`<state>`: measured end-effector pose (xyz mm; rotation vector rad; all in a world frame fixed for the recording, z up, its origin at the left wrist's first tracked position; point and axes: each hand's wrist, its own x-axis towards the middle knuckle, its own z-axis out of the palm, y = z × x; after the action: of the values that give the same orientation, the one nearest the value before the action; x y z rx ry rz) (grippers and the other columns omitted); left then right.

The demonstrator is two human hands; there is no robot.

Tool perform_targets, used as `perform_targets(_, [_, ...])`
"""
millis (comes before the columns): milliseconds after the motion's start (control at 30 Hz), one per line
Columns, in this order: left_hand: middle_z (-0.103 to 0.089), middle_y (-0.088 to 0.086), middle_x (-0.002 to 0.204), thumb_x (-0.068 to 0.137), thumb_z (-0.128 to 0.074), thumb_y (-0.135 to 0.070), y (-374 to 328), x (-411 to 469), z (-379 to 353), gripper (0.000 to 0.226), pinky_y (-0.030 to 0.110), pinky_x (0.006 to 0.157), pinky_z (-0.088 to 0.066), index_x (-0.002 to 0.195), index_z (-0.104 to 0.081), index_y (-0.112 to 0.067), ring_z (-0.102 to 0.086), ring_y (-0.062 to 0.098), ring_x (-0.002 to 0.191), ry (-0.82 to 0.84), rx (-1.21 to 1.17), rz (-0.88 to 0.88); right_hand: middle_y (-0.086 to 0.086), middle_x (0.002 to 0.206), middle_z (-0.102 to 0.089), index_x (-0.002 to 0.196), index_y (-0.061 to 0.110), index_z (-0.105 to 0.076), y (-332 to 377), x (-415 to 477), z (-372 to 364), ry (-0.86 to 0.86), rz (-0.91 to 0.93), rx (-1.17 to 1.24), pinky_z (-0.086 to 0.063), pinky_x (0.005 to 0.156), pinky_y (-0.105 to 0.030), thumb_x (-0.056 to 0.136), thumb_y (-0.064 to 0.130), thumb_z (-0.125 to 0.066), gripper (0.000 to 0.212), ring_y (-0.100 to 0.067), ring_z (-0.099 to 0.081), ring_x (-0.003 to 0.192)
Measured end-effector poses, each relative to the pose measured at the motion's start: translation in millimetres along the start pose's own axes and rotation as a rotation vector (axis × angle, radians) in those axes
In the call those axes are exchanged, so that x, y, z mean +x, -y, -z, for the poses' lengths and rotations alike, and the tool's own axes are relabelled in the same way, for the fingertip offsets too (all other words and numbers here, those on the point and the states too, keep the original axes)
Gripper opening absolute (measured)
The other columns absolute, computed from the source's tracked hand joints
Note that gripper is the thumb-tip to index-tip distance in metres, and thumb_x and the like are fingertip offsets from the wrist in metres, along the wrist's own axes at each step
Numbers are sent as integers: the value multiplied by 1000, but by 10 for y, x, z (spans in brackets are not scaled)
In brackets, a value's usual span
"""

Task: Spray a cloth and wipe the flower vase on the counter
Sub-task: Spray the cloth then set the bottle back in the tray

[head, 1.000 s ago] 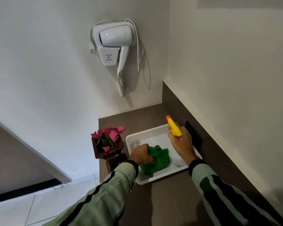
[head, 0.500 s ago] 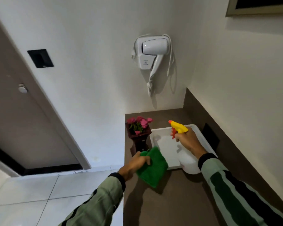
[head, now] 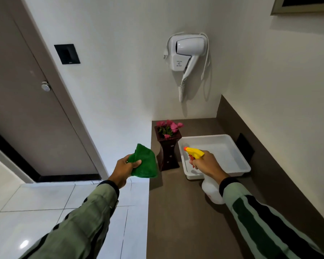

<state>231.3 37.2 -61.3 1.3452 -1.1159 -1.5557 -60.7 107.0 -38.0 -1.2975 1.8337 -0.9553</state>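
Observation:
A dark brown flower vase point(head: 168, 152) with pink flowers point(head: 169, 126) stands upright near the left edge of the brown counter point(head: 183, 221). My left hand point(head: 125, 168) holds a folded green cloth point(head: 145, 162) in the air, just left of the vase and past the counter's edge. My right hand point(head: 207, 163) grips a white spray bottle point(head: 211, 189) with a yellow head and orange nozzle point(head: 194, 152). The nozzle points left toward the cloth. The bottle hangs above the counter, at the front of the tray.
A white tray point(head: 239, 156) sits on the counter right of the vase. A white hair dryer point(head: 187, 53) hangs on the wall above. A black object point(head: 244, 146) leans against the backsplash. A door point(head: 26, 109) and tiled floor point(head: 45, 212) lie to the left.
Both hands lifted out of the tray. The left hand carried the cloth left past the counter edge. The right hand raised the bottle and turned its nozzle left. The camera pulled back.

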Motion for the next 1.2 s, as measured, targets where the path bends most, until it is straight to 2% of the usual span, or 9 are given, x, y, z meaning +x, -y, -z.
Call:
perform_targets(133, [-70, 16, 111, 90, -65, -2, 17, -35, 62, 35, 35, 72, -57, 124, -60, -2, -69, 30, 95, -9, 30, -15, 5, 66, -60, 57, 42, -63, -52, -6, -58, -21, 20, -51, -43, 62, -26, 88, 15, -59, 41, -14, -54, 61])
perform_targets(233, [-69, 19, 114, 90, -65, -1, 20, -34, 101, 36, 35, 75, -56, 125, -61, -2, -68, 34, 99, -57, 34, -26, -2, 73, -62, 79, 25, -67, -49, -10, -66, -20, 2, -14, -46, 68, -32, 91, 22, -58, 16, -19, -57, 67])
perform_targets(333, [-69, 20, 115, 90, -64, 0, 42, -24, 121, 36, 37, 78, -56, 126, -61, -1, -67, 35, 100, -95, 32, -37, -7, 77, -66, 84, 12, -66, -38, -12, -72, -69, -15, 3, -49, 69, -33, 94, 32, -56, 24, -23, -62, 71])
perform_targets(533, [-69, 19, 114, 90, -64, 1, 60, 16, 120, 36, 35, 76, -56, 125, -61, -1, -68, 33, 96, -109, 27, -33, 3, 63, -58, 53, 30, -53, -167, 35, -73, -56, -56, -118, -44, 66, -29, 90, 30, -55, 37, -20, -57, 65])
perform_targets(667, [-69, 20, 116, 89, -64, 1, 68, 52, 94, 37, 38, 79, -55, 126, -62, -2, -67, 37, 104, -103, 22, -27, -4, 76, -69, 76, 18, -68, -188, 98, 23, -96, -69, -147, -52, 77, -38, 90, 40, -52, 31, -26, -63, 77])
perform_targets(867, [-71, 18, 114, 86, -65, 3, 126, 99, 75, 39, 42, 85, -55, 124, -63, -4, -68, 34, 100, -79, 31, -9, -10, 85, -68, 80, 16, -66, -65, 230, 498, -602, 7, -257, -53, 70, -40, 88, 48, -55, 35, -31, -63, 78])
perform_targets(967, [-71, 17, 111, 85, -65, 4, 185, 112, 67, 41, 43, 87, -56, 125, -63, -5, -68, 33, 98, -73, 20, 2, -18, 91, -69, 87, 8, -68, -176, 371, 687, -592, -77, -234, -45, 68, -35, 91, 42, -56, 36, -40, -64, 84])
perform_targets(1100, [-71, 18, 115, 85, -66, 5, 229, 113, 42, 42, 44, 87, -56, 125, -64, -7, -68, 36, 103, -62, -30, 21, -27, 105, -68, 114, -1, -63, -364, 554, 772, -608, -164, -198, -51, 81, -45, 94, 32, -60, 39, -46, -63, 98])
perform_targets(1200, [-72, 14, 113, 84, -67, 4, 228, 105, 32, 42, 36, 77, -58, 124, -65, -9, -70, 30, 99, -48, -83, 35, -30, 106, -68, 109, -5, -64, -493, 669, 786, -551, -232, -191, -54, 84, -50, 93, 31, -63, 40, -47, -64, 97])
